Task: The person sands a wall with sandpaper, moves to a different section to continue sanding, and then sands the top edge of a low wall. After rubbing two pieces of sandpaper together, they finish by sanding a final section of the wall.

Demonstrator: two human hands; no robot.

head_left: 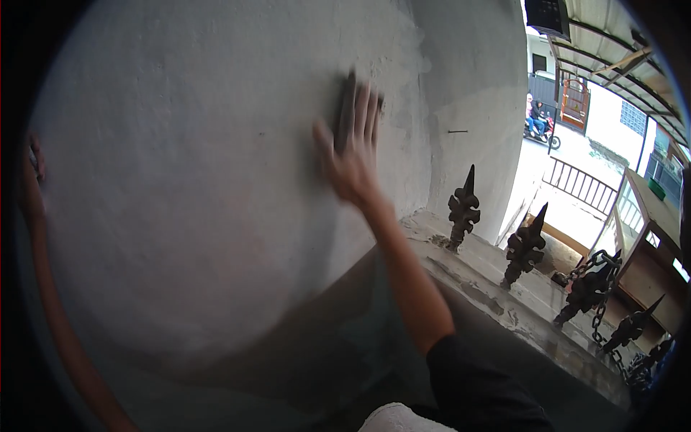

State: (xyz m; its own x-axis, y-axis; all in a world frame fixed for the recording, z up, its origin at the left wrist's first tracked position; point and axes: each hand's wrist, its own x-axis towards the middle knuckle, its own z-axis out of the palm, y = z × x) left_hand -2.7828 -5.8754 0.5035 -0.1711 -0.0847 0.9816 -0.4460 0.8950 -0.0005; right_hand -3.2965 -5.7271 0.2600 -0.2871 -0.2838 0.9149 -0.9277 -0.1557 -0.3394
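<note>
My right hand [353,155] lies against a grey plastered wall [216,129], its fingers stretched upward and slightly blurred. Under the fingers, a dark flat piece [345,108] that looks like sandpaper shows along their sides, pressed to the wall. Most of it is hidden by the hand. At the far left edge is my left hand [37,162], raised by the same wall with its fingers curled. Something greyish shows between those fingers, too small and cut off to name.
To the right, a ledge [475,288] carries several dark pointed metal spikes [464,209], with a chain [599,317] around some. A nail [458,132] sticks out near the wall's corner. Beyond are a wooden cabinet [637,216], a railing [579,180] and people on a motorbike [540,126].
</note>
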